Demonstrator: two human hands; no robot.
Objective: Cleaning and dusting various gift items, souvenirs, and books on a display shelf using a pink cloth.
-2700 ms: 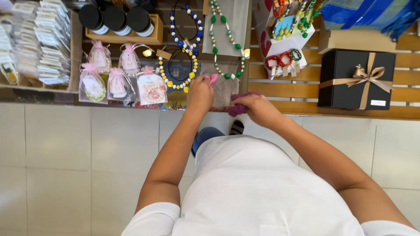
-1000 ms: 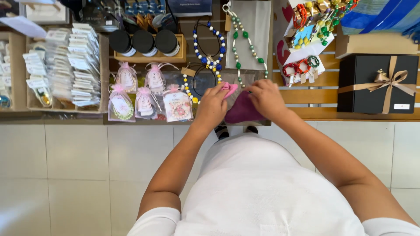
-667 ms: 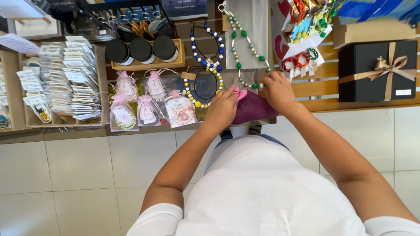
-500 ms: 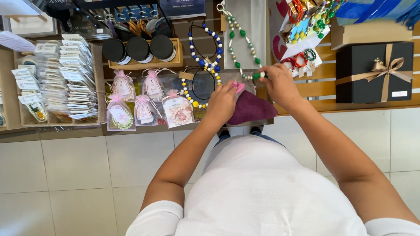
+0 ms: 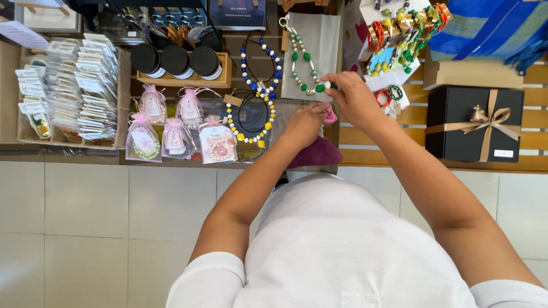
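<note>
Right hand pinches the green bead necklace at twelve o'clock; left hand grips the purple pouch. Keep the pouch mouth wide, feeding beads slowly.

Three black-lidded jars sat in a wooden tray at the back of the counter. Below them lay pink organza pouches (each with a card inside), beside stacked packets. A black gift box with gold ribbon stood well apart.
</note>
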